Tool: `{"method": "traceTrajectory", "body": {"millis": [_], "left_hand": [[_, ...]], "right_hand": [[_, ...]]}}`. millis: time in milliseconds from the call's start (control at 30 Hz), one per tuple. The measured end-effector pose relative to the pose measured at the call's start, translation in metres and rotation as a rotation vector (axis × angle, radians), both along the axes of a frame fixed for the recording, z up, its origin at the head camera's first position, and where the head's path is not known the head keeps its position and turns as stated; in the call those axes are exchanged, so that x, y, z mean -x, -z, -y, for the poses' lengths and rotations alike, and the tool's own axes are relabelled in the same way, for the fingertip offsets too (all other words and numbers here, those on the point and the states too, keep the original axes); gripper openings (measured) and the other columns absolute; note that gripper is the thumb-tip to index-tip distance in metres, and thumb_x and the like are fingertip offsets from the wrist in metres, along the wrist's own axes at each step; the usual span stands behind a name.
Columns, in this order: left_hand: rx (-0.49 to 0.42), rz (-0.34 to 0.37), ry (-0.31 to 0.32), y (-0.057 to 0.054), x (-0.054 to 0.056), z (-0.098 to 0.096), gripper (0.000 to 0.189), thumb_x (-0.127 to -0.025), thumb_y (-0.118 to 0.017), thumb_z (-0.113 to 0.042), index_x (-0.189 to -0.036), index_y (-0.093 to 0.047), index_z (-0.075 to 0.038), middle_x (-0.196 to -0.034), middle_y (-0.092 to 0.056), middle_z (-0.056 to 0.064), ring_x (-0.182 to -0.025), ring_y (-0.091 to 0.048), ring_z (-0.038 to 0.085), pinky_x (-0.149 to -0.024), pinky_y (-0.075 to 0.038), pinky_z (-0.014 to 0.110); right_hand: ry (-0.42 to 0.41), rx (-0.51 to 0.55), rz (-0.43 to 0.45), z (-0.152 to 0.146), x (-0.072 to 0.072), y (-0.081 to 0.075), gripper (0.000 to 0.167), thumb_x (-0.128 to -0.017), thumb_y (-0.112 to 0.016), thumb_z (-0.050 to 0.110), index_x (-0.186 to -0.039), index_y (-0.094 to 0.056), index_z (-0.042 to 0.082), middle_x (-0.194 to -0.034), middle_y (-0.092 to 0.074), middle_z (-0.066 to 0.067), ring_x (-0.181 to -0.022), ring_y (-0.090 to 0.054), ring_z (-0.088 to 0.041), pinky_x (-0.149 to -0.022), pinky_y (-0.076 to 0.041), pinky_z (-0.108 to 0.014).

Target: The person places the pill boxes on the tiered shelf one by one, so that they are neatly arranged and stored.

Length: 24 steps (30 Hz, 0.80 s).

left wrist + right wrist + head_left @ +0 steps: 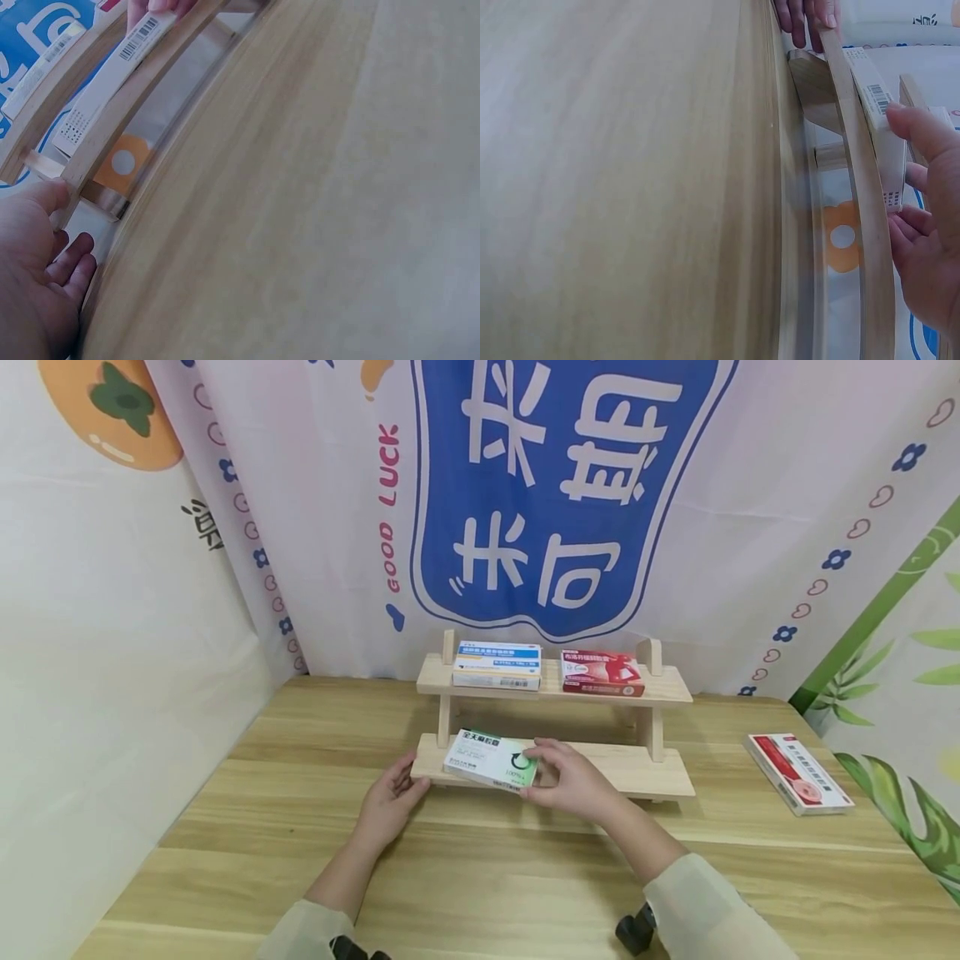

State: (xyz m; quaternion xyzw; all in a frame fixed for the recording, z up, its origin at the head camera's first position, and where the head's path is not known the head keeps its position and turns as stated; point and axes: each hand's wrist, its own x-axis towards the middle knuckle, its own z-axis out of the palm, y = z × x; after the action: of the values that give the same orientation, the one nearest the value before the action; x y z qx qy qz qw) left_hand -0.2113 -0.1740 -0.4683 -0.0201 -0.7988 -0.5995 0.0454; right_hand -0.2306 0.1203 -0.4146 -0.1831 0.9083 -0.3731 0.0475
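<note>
A white-and-green medicine box [491,762] lies at a slight angle on the left part of the lower tier of a small two-tier wooden display shelf [615,770]. My right hand [573,781] holds this box by its right end, thumb at the front, fingers behind. In the right wrist view the box [877,112] shows its white barcode side near the thumb. At the left end of the lower tier, my left hand [390,802] grips the board's edge. The left wrist view shows that hand [37,262] with its thumb against the board end and its other fingers curled beside it.
On the upper tier stand a blue-and-white medicine box [497,667] and a red medicine box [602,673]. Another red-and-white box [799,773] lies on the wooden table [480,885] to the right. A printed curtain [337,527] hangs behind the shelf.
</note>
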Motion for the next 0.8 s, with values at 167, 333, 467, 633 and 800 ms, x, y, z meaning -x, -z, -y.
{"method": "traceTrajectory", "body": {"millis": [167, 333, 467, 633, 800], "left_hand": [[-0.009, 0.007, -0.006, 0.0003, 0.0006, -0.0004, 0.057, -0.094, -0.064, -0.009, -0.145, -0.04, 0.003, -0.149, -0.044, 0.023, -0.136, -0.047, 0.034, -0.114, -0.041, 0.043], [-0.006, 0.003, -0.007, 0.001, 0.0013, -0.0005, 0.057, -0.095, -0.064, -0.01, -0.145, -0.04, 0.003, -0.148, -0.045, 0.022, -0.136, -0.047, 0.034, -0.114, -0.041, 0.043], [0.004, -0.004, -0.003, 0.002, 0.0013, 0.0002, 0.057, -0.095, -0.063, -0.01, -0.145, -0.04, 0.003, -0.149, -0.043, 0.023, -0.137, -0.046, 0.035, -0.114, -0.04, 0.044], [0.0, -0.001, -0.002, 0.002, 0.0007, 0.0002, 0.057, -0.095, -0.063, -0.01, -0.145, -0.039, 0.004, -0.15, -0.042, 0.023, -0.137, -0.045, 0.035, -0.114, -0.04, 0.044], [0.008, 0.005, -0.007, -0.0003, 0.001, -0.0008, 0.057, -0.095, -0.063, -0.01, -0.145, -0.04, 0.003, -0.149, -0.044, 0.023, -0.137, -0.046, 0.035, -0.114, -0.04, 0.044]], "right_hand": [[0.043, -0.008, -0.024, -0.0007, 0.0007, 0.0018, 0.059, -0.077, -0.082, 0.034, -0.129, -0.063, 0.014, -0.149, -0.046, -0.013, -0.135, -0.046, -0.039, -0.112, -0.039, -0.059], [0.06, -0.027, -0.055, -0.0019, 0.0011, 0.0029, 0.059, -0.079, -0.081, 0.034, -0.132, -0.062, 0.014, -0.146, -0.048, -0.014, -0.133, -0.047, -0.04, -0.111, -0.04, -0.059], [0.049, -0.032, -0.054, -0.0028, 0.0006, 0.0025, 0.057, -0.083, -0.078, 0.031, -0.135, -0.06, 0.014, -0.152, -0.045, -0.013, -0.139, -0.042, -0.039, -0.116, -0.036, -0.057], [0.044, 0.001, -0.039, -0.0028, 0.0, 0.0028, 0.051, -0.087, -0.074, 0.027, -0.135, -0.06, 0.013, -0.153, -0.045, -0.009, -0.142, -0.04, -0.034, -0.118, -0.034, -0.052], [0.056, 0.02, -0.039, -0.0019, 0.0, 0.004, 0.049, -0.088, -0.074, 0.027, -0.134, -0.061, 0.014, -0.151, -0.048, -0.006, -0.14, -0.043, -0.032, -0.117, -0.036, -0.05]]}}
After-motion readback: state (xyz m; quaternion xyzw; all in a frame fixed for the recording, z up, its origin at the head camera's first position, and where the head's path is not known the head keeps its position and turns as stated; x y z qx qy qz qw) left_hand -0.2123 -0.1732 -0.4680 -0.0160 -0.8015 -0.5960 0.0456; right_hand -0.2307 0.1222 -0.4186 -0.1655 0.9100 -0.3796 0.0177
